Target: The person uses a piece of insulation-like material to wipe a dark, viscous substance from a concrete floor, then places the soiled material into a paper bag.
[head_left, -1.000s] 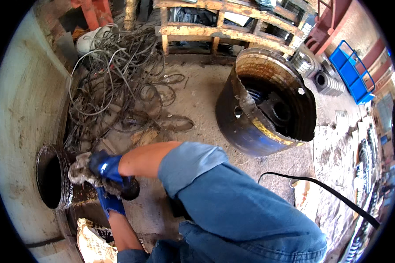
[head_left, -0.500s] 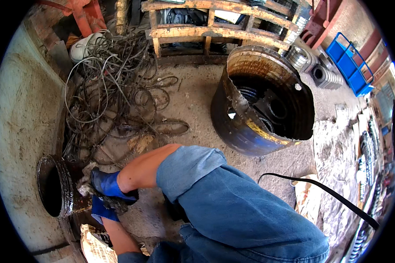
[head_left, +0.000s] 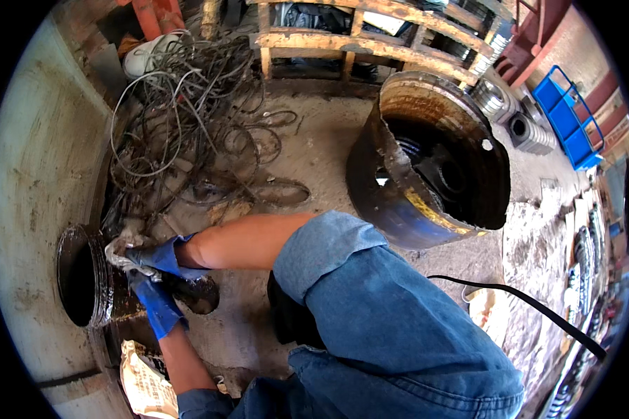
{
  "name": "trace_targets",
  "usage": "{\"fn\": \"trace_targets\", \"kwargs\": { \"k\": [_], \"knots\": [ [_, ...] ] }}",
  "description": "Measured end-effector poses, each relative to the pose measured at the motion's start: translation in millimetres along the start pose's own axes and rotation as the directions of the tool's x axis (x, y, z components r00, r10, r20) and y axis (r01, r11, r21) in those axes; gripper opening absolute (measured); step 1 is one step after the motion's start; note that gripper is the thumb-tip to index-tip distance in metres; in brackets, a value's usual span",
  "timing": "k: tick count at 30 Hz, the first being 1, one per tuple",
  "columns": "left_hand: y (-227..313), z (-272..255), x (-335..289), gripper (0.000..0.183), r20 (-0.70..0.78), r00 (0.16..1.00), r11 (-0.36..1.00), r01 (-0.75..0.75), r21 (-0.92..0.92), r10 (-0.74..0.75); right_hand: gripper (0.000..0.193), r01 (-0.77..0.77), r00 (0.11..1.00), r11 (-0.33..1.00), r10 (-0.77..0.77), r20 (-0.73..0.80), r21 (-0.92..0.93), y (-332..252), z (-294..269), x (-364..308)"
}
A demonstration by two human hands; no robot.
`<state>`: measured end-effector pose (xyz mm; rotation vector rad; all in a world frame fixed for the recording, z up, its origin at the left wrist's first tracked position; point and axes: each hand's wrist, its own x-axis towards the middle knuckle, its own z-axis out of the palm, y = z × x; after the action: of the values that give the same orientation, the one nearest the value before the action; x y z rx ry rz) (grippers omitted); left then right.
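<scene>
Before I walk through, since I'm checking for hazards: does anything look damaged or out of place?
Yes. The drum has a jagged, uneven rim and holes in its wall, suggesting damage. Left of it, cables lie tangled rather than neatly coiled.

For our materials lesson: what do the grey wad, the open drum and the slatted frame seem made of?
Grey wad: probably cloth, matt and grimy, judging by its soft crumpled folds; the weave is too small to tell.
Open drum: likely steel, with blue paint outside, brown rust-like staining inside and a thin jagged rim.
Slatted frame: apparently wood, rough, with blotchy yellow-brown planks.
</scene>
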<state>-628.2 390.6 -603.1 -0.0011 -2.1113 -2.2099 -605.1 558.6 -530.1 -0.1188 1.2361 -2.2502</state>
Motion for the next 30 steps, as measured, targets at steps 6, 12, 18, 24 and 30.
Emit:
{"fn": "trace_targets", "kwargs": {
  "k": [6,12,18,24,30],
  "knots": [
    [39.8,-21.8,-15.1,0.031,0.23,0.943,0.795,-0.329,0.51,0.242,0.037,0.061,0.996,0.997,-0.064,0.069,0.04,15.0,-26.4,54.9],
    [62.2,-18.5,-54.2,0.029,0.702,0.708,0.018,-0.703,0.711,-0.078,0.031,-0.01,0.996,0.918,0.043,0.074,-0.397,7.8,-9.9,59.3],
    [65.7,-33.4,-33.7,0.014,0.545,0.744,0.438,-0.668,0.601,0.386,0.045,-0.173,0.968,0.728,0.004,-0.249,-0.663,22.7,-61.3,87.4],
    [59.3,-227.0,-59.7,0.032,0.344,0.917,0.161,-0.316,0.935,-0.201,0.045,-0.329,0.92,0.509,-0.017,-0.391,-0.795,41.9,-76.5,115.5],
    [59.2,-365.7,-119.3,0.053,-0.37,0.804,-0.119,0.357,0.926,-0.466,0.048,0.038,0.996,0.5,-0.089,-0.007,-0.865,79.3,-54.2,111.9]
  ]
}}
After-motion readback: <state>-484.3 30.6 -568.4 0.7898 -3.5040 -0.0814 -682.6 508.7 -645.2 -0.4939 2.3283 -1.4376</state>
